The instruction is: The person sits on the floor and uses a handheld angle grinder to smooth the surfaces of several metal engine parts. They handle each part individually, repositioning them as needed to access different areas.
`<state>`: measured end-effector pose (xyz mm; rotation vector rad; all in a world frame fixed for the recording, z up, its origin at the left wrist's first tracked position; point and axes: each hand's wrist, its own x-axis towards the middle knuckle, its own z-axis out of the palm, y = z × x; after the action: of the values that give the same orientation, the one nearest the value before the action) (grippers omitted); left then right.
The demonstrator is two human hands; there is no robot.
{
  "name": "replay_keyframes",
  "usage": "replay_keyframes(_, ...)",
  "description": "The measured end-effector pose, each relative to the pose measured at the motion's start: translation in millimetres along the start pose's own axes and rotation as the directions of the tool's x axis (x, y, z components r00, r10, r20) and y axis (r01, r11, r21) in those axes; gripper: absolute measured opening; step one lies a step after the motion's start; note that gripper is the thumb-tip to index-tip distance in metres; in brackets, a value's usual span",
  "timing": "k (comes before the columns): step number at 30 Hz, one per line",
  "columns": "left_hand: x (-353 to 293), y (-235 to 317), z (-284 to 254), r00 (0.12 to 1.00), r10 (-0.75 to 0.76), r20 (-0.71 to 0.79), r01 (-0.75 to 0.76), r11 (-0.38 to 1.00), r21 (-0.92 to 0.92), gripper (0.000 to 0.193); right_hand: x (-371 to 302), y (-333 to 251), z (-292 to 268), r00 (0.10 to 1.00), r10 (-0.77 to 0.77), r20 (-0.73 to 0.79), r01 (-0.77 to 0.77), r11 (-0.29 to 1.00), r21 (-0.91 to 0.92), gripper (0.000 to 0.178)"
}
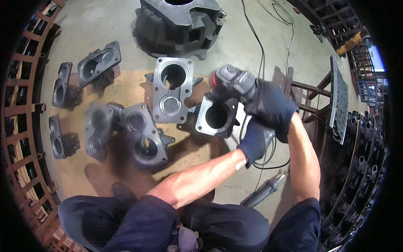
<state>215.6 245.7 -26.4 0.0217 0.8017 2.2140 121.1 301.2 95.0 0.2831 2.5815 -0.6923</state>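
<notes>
Both my hands wear dark work gloves and are closed on an angle grinder (pixel 236 80) with a dark grey head. My right hand (pixel 272 105) wraps the body just behind the head. Lower down, my left hand (pixel 255 142) grips the rear part, mostly hidden. A red edge shows at the grinder's disc side, over the upper edge of a square-flanged metal casting (pixel 228 129) with a large round bore. Whether the disc touches the metal I cannot tell. Left of it stands a casting with a two-hole flange (pixel 163 94); a similar casting (pixel 145 135) leans nearby.
More castings (pixel 97 130) stand on the brown board (pixel 189 155) to the left. A large dark housing (pixel 178 38) sits at the far side. Cables (pixel 261 46) cross the floor, and another power tool (pixel 264 191) lies near my knee. A metal stand (pixel 310 90) is at right.
</notes>
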Motion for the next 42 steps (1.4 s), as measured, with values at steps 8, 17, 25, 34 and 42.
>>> replay_keyframes(8, 9.7, 4.3, 5.5, 1.0, 0.021, 0.008, -0.02, 0.998, -0.057, 0.032, 4.1, 12.3, -6.4, 0.999, 0.008, -0.035, -0.009, 1.0, -0.016, 0.05)
replay_keyframes(17, -45.5, -5.6, 5.5, 0.97, -0.199, -0.14, 0.104, 0.86, -0.5, 0.038, -28.1, -12.6, 19.8, 0.994, -0.041, 0.101, 0.044, 0.999, -0.027, 0.06)
replay_keyframes(25, 27.7, 20.9, -4.9, 1.0, 0.029, -0.003, -0.027, 0.968, 0.25, 0.03, 25.1, 15.5, -13.2, 1.0, -0.008, -0.026, 0.005, 0.995, -0.096, 0.045)
replay_keyframes(34, -20.3, 0.1, 29.5, 0.986, -0.154, 0.061, 0.109, 0.879, 0.464, 0.031, -46.0, 37.1, 0.0, 0.987, 0.138, -0.079, -0.132, 0.988, 0.083, 0.051)
replay_keyframes(42, 2.9, 16.3, 4.3, 0.995, -0.062, 0.072, 0.05, 0.986, 0.16, 0.028, -9.7, 8.3, -11.7, 0.991, 0.132, -0.035, -0.134, 0.99, -0.043, 0.05)
